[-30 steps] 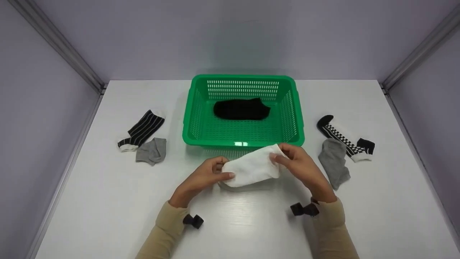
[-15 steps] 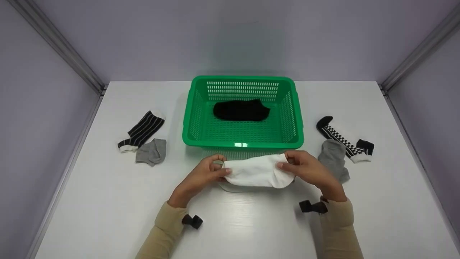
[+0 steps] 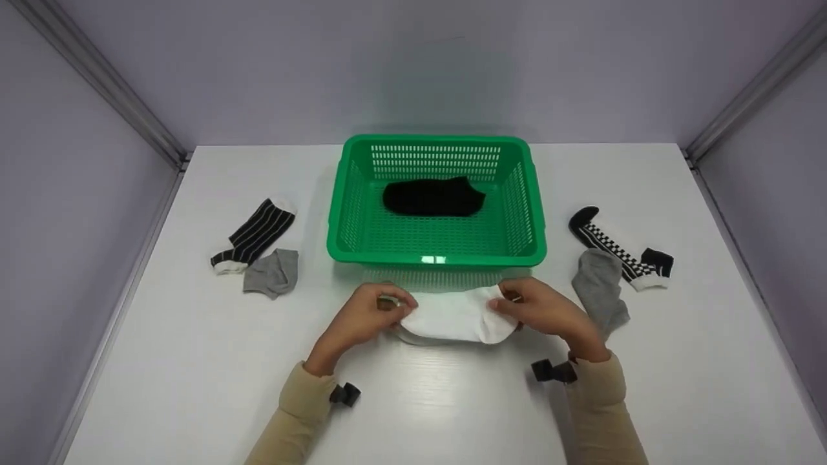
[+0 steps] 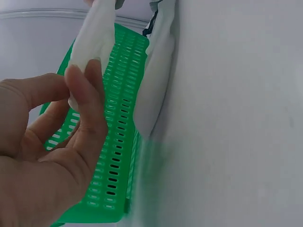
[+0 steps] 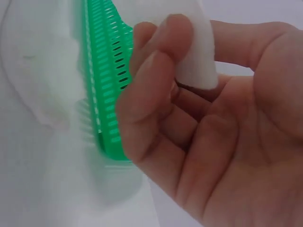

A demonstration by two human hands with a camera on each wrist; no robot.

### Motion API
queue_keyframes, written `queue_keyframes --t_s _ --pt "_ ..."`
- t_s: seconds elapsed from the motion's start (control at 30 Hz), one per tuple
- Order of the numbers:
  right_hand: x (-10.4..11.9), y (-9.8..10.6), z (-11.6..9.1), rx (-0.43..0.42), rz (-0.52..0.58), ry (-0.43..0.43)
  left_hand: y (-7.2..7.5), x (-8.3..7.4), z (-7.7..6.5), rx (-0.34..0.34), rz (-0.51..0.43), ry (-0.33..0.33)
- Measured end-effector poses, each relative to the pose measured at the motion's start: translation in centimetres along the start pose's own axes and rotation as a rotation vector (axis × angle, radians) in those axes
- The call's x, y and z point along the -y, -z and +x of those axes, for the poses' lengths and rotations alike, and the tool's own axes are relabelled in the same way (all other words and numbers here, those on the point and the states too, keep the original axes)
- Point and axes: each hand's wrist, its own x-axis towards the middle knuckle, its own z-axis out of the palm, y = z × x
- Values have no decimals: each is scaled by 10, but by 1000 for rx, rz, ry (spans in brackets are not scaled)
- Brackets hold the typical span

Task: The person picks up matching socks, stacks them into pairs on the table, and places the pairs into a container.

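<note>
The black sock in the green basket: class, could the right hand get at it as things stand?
Probably not yet: the right hand pinches a white sock, though nothing covers the black sock in the open green basket.

L hand, R hand both pinching, partly hidden L fingers prob. curled.

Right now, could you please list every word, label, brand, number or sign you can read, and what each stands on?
None: no readable text shows in any view.
Green basket: bright patch on the front rim, no legible marks.
Upper white sock, striped sock, checkered sock: no lettering visible.
</note>
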Motion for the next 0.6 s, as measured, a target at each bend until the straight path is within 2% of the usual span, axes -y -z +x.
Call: queue_keyframes --t_s 0.1,0.23,0.6 --pt "-5 -5 5 10 -1 -32 -4 -4 -4 -24 184 -5" --pt "-9 -11 10 -17 9 -66 -9 -9 -8 -25 343 -1" --pt "-9 -24 21 -119 -111 -128 -11 -12 -9 -26 467 34"
